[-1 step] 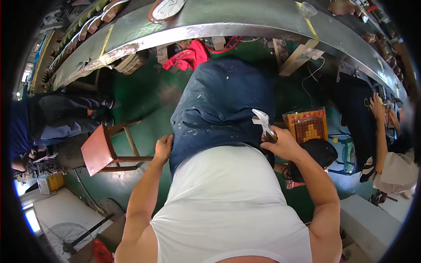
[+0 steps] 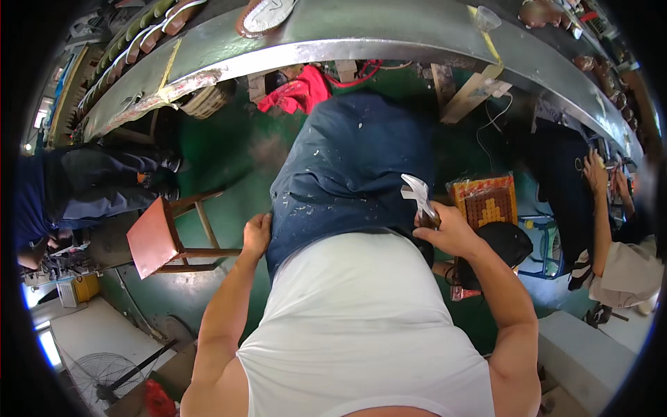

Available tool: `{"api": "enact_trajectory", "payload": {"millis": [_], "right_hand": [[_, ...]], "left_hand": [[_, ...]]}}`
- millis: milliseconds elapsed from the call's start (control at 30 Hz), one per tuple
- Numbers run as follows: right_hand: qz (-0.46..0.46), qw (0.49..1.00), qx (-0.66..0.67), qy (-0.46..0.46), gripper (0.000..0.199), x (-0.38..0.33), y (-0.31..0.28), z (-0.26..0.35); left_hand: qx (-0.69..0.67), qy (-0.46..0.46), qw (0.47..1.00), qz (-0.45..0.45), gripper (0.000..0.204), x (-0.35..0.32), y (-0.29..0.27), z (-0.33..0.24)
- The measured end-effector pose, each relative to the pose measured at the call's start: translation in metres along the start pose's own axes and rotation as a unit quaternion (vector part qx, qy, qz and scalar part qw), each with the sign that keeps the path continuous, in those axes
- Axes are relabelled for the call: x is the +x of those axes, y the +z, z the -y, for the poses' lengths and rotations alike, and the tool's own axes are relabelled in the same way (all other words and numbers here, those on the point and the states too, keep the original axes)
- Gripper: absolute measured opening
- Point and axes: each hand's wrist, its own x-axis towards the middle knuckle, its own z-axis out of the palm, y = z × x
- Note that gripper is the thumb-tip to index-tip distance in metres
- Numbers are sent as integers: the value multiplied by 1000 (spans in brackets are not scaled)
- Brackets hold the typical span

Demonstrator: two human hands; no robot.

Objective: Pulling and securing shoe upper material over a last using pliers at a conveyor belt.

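From the head camera I see my right hand (image 2: 448, 233) closed around the dark handle of a claw hammer (image 2: 419, 198) — its steel head is bright, curved, with the claw tip pointing left, raised just beside my right hip over the paint-flecked blue apron (image 2: 347, 174). My left hand (image 2: 257, 233) is curled against the apron's left edge, fingers gripping the cloth. A red-seated wooden stool (image 2: 156, 240) stands to my left — a grey curved workbench (image 2: 389, 35) runs across the top.
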Motion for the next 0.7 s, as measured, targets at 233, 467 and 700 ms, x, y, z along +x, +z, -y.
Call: {"api": "enact_trajectory", "payload": {"millis": [233,467,700], "right_hand": [[4,989,138,57,30,-44,-27,22],[160,949,156,223,30,-133,-32,-37],[-322,936,-133,55,38,9,-40,-56]], "left_hand": [[-113,151,967,-172,28,-51,-85,-72],[-6,326,943,63,21,-29,-84,-181],[56,27,968,242,45,59,-76,-110]]}}
